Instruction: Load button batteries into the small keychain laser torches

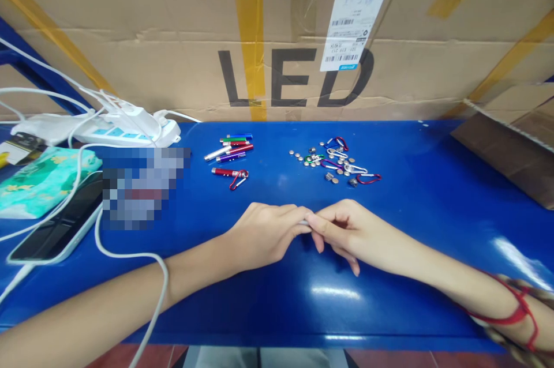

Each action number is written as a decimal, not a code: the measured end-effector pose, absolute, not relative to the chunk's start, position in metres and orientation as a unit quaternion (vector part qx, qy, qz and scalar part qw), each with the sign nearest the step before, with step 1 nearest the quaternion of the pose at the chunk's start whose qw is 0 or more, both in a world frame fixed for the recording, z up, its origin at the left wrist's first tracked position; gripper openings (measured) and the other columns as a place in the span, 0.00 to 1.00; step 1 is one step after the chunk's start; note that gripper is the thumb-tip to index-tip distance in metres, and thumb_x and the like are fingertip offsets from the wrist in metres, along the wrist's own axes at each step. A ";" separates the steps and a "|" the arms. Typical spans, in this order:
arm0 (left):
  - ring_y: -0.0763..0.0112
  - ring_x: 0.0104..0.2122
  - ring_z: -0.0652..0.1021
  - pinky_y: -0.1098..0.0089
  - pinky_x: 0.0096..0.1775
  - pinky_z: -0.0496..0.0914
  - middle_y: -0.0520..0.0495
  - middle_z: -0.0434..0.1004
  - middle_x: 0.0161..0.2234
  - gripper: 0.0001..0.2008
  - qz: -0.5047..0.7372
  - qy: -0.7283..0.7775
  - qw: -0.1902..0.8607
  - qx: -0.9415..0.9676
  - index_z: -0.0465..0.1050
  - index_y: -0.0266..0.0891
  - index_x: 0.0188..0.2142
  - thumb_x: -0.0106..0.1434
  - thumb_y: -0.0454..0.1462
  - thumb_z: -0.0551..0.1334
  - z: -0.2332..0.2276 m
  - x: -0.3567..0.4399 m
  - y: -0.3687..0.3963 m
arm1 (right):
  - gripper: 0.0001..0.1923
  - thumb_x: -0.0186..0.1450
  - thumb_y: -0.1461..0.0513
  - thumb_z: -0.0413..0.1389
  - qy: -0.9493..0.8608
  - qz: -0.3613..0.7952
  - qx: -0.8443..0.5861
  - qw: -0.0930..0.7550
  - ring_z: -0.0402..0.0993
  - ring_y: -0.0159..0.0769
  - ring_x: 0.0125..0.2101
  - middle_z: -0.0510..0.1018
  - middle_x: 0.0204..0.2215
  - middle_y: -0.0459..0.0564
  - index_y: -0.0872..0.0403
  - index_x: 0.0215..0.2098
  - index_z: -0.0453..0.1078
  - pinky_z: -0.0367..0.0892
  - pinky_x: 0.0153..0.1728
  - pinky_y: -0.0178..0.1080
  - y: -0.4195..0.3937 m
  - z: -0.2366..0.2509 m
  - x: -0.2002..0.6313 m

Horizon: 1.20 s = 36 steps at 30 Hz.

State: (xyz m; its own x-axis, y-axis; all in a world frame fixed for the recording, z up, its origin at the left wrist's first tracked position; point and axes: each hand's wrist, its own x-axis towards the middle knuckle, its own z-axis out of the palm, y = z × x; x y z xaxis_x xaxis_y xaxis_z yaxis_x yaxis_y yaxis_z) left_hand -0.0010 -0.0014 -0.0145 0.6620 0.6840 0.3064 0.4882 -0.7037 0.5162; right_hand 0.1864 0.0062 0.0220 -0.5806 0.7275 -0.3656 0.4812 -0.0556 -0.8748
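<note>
Fingers [298, 225] of left hand [264, 235] and right hand [346, 229] pinch one small silvery piece between them above the blue surface [433, 195]; seven mini flashlights [229, 151] look assembled; button cells and carabiner clips [337, 163] remain loose, so likely well short of finished.

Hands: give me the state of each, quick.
Left hand: closed, fingertips pinching a small silvery item, mostly hidden.
Right hand: closed, fingertips meeting the same item; what it is cannot be told.
</note>
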 end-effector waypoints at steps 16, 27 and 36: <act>0.71 0.34 0.74 0.74 0.34 0.64 0.52 0.72 0.35 0.12 0.240 0.351 0.263 0.866 0.65 0.39 0.38 0.71 0.37 0.45 -0.006 0.000 -0.002 | 0.25 0.64 0.46 0.44 -0.732 0.513 -0.429 0.129 0.58 0.24 0.12 0.60 0.14 0.40 0.56 0.22 0.65 0.58 0.13 0.28 0.009 0.024 0.190; 0.73 0.22 0.69 0.74 0.25 0.58 0.55 0.65 0.24 0.08 0.271 0.427 0.282 0.815 0.61 0.41 0.40 0.69 0.38 0.45 -0.001 0.001 -0.002 | 0.24 0.62 0.53 0.47 -0.812 0.156 -0.561 0.044 0.62 0.30 0.16 0.70 0.13 0.45 0.53 0.13 0.67 0.53 0.21 0.34 0.049 0.026 0.216; 0.72 0.22 0.69 0.74 0.27 0.58 0.56 0.65 0.24 0.08 0.251 0.426 0.270 0.826 0.60 0.41 0.40 0.69 0.39 0.45 -0.002 0.001 -0.002 | 0.18 0.61 0.49 0.51 -0.793 -0.009 -0.586 0.168 0.72 0.34 0.24 0.77 0.24 0.47 0.51 0.29 0.75 0.52 0.20 0.33 0.056 0.025 0.219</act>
State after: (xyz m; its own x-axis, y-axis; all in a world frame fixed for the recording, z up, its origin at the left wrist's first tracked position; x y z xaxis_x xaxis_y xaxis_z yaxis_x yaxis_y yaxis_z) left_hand 0.0005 -0.0025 -0.0017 0.5114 0.8393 0.1847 0.5681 -0.4914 0.6601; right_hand 0.2190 0.0561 0.0250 -0.2576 0.9257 0.2770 0.9319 0.3137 -0.1818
